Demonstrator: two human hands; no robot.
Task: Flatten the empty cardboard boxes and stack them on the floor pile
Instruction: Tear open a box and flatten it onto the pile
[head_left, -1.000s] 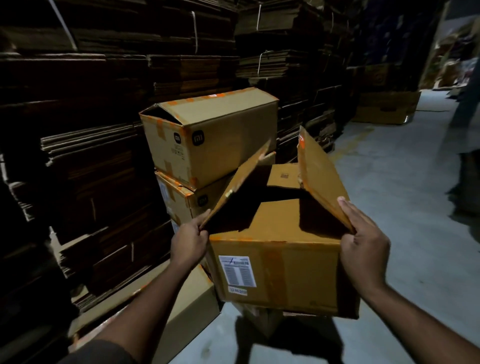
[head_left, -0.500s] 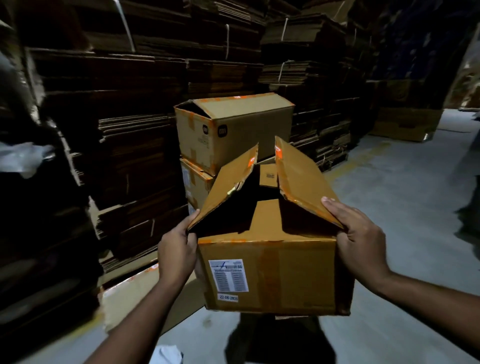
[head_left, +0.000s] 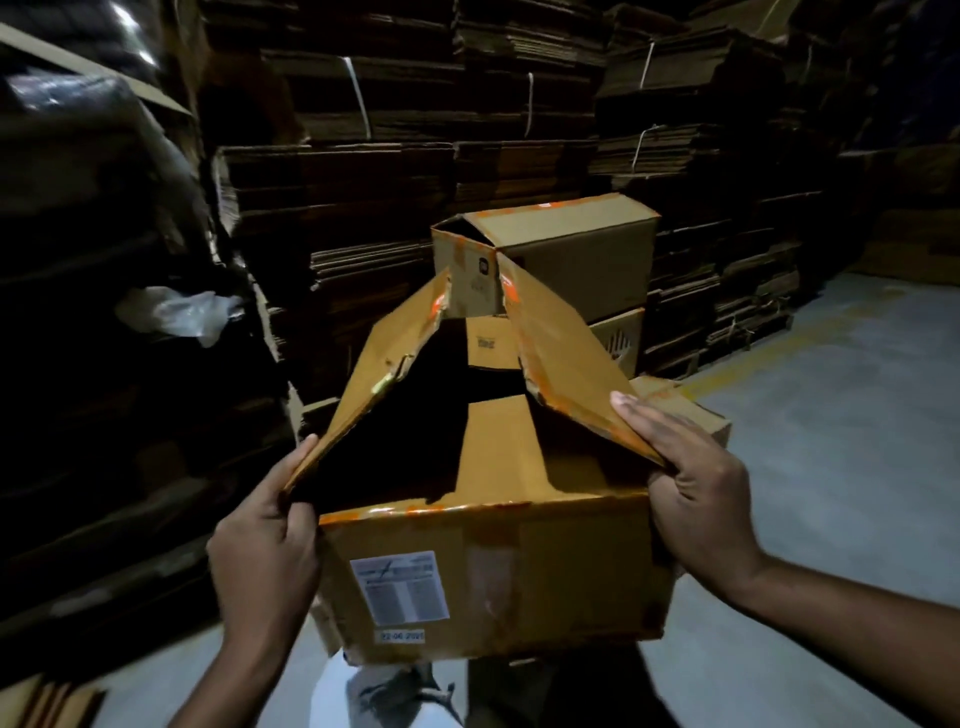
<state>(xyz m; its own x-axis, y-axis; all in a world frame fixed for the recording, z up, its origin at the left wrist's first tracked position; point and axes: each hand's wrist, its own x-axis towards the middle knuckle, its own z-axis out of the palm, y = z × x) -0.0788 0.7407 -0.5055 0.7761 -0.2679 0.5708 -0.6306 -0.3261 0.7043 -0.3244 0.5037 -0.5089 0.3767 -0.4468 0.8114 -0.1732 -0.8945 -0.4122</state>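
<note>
A dim warehouse aisle, seen from a head-worn camera. At far left, a dark wrapped mass (head_left: 93, 218) fills the edge of the view, with a crumpled piece of clear plastic (head_left: 176, 312) caught against it. Beside it, stacks of flattened cardboard (head_left: 363, 171) rise above the top of the view, some bundles tied with pale strapping.

In the foreground, a person holds an open cardboard box (head_left: 493, 561) off the floor at chest height. The left hand (head_left: 265, 545) grips the box's left corner, fingers curled around the lower edge of the raised left flap (head_left: 379, 379). A white shipping label (head_left: 400, 587) sits on the near face, with a small date sticker just below it. The near flap is folded inward over the dark interior. The right flap (head_left: 566, 364) stands tilted up, orange tape along its edges. The right hand (head_left: 701, 499) grasps the right corner, thumb lying along that flap's lower edge and fingers wrapped down the side.

Directly behind the held box, partly hidden by its flaps, two more boxes (head_left: 571, 249) stand stacked, the upper one with a corner gaping open. Another box (head_left: 680, 410) shows just past the right thumb. To the right, further flattened stacks (head_left: 727, 270) line a grey concrete floor (head_left: 857, 415) marked with a faint yellow line.
</note>
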